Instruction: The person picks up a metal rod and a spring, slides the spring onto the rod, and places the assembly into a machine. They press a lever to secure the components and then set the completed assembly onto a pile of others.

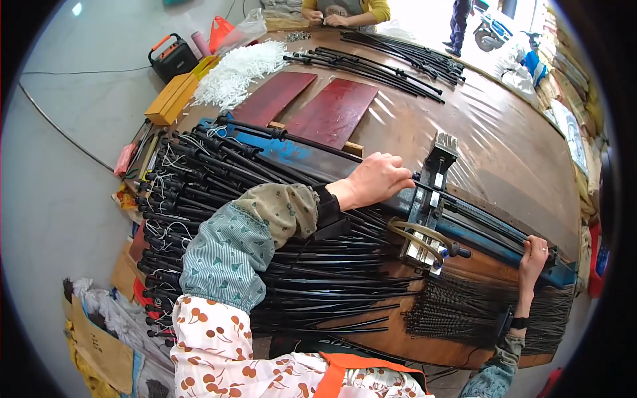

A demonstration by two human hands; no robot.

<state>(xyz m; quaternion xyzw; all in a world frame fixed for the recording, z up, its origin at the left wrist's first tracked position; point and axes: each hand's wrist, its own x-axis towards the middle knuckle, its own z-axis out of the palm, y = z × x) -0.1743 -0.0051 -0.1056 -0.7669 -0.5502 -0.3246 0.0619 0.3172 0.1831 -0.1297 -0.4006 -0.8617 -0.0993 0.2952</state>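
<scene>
Left hand [377, 180] grips a black rod [318, 144] beside the metal clamp [428, 207]; right hand [533, 257] curls rightward of it, hold unclear. Beyond it, desk [504, 166] stretches edgeward.

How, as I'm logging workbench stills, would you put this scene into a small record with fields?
Left hand: fingers curled, beside the upright metal fixture; exact grip unclear
Right hand: at the right part of the blue rail; grip unclear
Near side, left: many black rods
Near side, right: pile of thin dark rods
Far side: two red boards, heap of white pieces, more black rods
Across the table: another person's hands
</scene>
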